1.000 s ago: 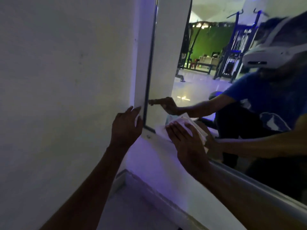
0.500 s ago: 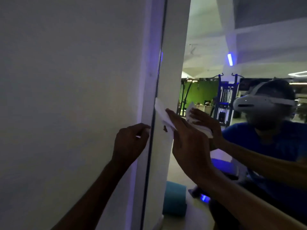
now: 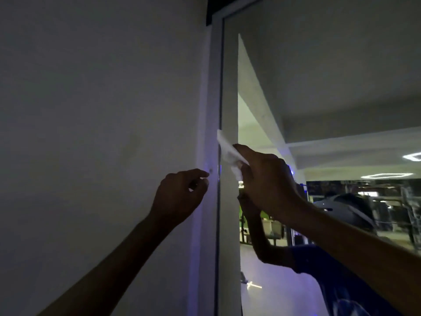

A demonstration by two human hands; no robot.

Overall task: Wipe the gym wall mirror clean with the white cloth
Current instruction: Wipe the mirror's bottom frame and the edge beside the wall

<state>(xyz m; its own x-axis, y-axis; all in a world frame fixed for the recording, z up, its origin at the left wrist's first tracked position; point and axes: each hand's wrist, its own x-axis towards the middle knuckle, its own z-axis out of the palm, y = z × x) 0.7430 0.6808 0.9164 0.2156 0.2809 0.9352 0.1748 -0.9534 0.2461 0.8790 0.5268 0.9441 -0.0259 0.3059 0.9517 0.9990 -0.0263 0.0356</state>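
Right hand (image 3: 266,179) presses the white cloth (image 3: 227,151) flat against the mirror (image 3: 319,87) at its left edge, fingers pinning it — cloth pokes out at 10 o'clock of the hand; left hand (image 3: 180,195) loosely curled, holding nothing, fingertips on the frame (image 3: 214,87); judged mid-task — glass toward 12 and 3 o'clock looks unwiped.

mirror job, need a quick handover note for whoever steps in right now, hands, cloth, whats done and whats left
Right hand presses the white cloth flat against the mirror at its left edge.
Left hand, fingers loosely curled, holds nothing; fingertips at the mirror frame.
Done: cannot tell which areas are wiped.
Left: likely the glass above the cloth and out to the right.
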